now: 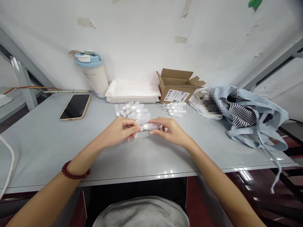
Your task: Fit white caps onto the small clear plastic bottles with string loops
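Observation:
My right hand (171, 130) grips a small translucent plastic bottle (153, 126) between thumb and fingers, its white cap end pointing left. My left hand (124, 130) is closed at that cap end, fingertips pinched together; what exactly they pinch there is partly hidden. Just below, another small bottle (142, 135) lies on the table with a thin white cord loop. Behind my hands is a pile of similar bottles (132, 108) with cords. A second, smaller group of bottles (176, 110) lies to the right, by the cardboard box.
At the back stand a blue-lidded tumbler (94, 74), a stack of white sheets or envelopes (137, 91) and an open cardboard box (176, 86). A phone (75, 107) lies left on the grey table (111, 162). To the right, a light blue cloth bag (258, 110) hangs a strap over the edge.

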Available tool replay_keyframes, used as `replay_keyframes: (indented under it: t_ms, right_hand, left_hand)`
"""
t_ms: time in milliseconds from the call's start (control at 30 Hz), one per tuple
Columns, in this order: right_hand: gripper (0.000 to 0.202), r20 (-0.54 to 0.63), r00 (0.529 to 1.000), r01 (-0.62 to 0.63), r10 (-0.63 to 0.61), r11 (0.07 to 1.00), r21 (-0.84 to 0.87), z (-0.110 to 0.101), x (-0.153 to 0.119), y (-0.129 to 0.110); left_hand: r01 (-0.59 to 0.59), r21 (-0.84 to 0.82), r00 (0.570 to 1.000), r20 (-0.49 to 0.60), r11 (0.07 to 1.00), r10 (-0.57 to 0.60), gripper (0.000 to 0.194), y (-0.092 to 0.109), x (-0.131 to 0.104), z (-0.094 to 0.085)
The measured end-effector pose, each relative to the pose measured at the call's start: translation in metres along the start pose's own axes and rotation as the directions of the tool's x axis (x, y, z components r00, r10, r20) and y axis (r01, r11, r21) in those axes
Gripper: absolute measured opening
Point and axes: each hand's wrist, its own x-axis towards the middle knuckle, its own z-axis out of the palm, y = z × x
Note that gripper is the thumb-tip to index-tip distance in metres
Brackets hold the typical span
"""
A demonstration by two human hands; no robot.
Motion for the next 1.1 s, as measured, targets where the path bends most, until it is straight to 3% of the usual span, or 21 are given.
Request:
replay_keyframes:
  t_ms: [200, 300, 400, 600, 900, 1000, 1100]
  right_hand:
    - [0.021, -0.084, 0.987, -0.153, 0.134, 0.938, -0.312, -0.017, 0.003, 0.029]
    - [0.026, -0.143, 0.96, -0.279, 0.242, 0.774, -0.568, -0.029, 0.002, 0.038]
    - [0.031, -0.183, 0.912, -0.386, 0.368, 0.614, -0.688, -0.039, 0.001, 0.04]
    - [0.03, -0.174, 0.877, -0.423, 0.448, 0.549, -0.721, -0.044, 0.0, 0.041]
    - [0.023, -0.252, 0.824, -0.477, 0.508, 0.381, -0.792, -0.046, -0.004, 0.046]
    - [0.021, -0.232, 0.802, -0.496, 0.551, 0.397, -0.772, -0.047, -0.004, 0.048]
    - [0.018, -0.2, 0.808, -0.509, 0.555, 0.485, -0.711, -0.045, -0.003, 0.049]
  left_hand:
    - [0.026, 0.133, 1.0, 0.011, 0.991, -0.027, 0.027, -0.009, 0.002, -0.016]
    - [0.044, 0.212, 0.995, 0.075, 0.976, -0.061, 0.03, -0.017, 0.003, -0.021]
    - [0.09, 0.255, 0.992, 0.067, 0.963, -0.111, 0.033, -0.022, 0.004, -0.024]
    - [0.155, 0.206, 0.98, -0.152, 0.966, -0.125, 0.04, -0.02, 0.004, -0.026]
    - [0.17, 0.174, 0.956, -0.268, 0.97, -0.12, 0.037, -0.022, 0.006, -0.021]
    - [0.171, 0.174, 0.953, -0.28, 0.97, -0.118, 0.035, -0.022, 0.006, -0.021]
    - [0.159, 0.164, 0.951, -0.289, 0.973, -0.107, 0.033, -0.02, 0.006, -0.02]
